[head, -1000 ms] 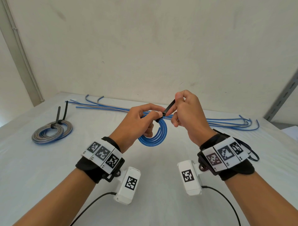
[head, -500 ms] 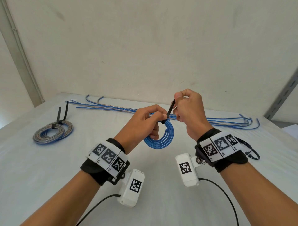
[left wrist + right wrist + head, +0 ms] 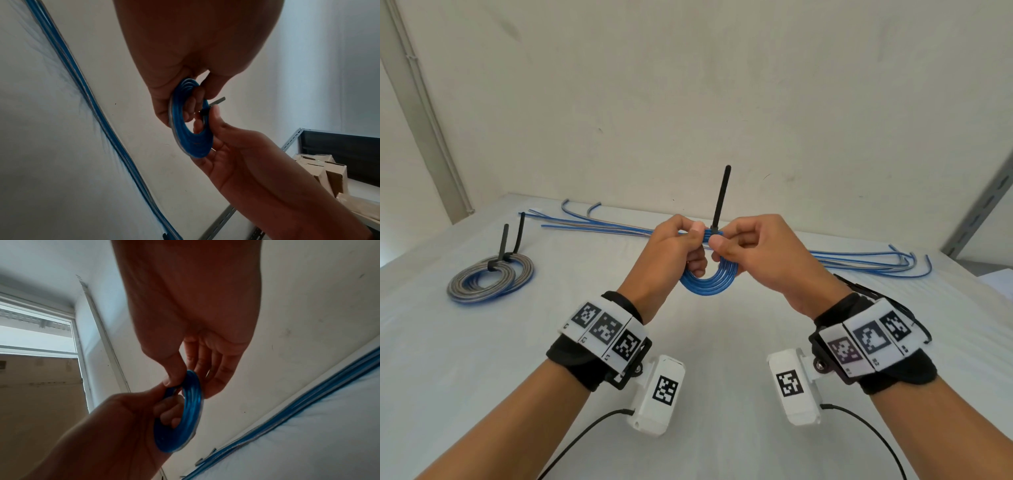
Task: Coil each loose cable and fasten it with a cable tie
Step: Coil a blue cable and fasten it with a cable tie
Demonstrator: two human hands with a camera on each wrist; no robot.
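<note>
The head view was bright and evenly lit, with soft daylight and only faint shadows on the white worktop (image 3: 482, 359). Its wide lens bent the wall (image 3: 722, 85) edges and the corners. In both wrist views the hands (image 3: 195, 48) were dark and underexposed against pale walls. The window (image 3: 37, 335) in the right wrist view was blown out. The loose cables (image 3: 68, 65) in the left wrist view looked smeared.

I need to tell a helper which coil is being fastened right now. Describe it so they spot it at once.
Start at the white table, then look above its middle, where the left hand and right hand meet. Between them hangs the small all-blue cable coil, a black cable tie standing up from its top. The grey-and-blue tied coils lie flat at the left.
</note>
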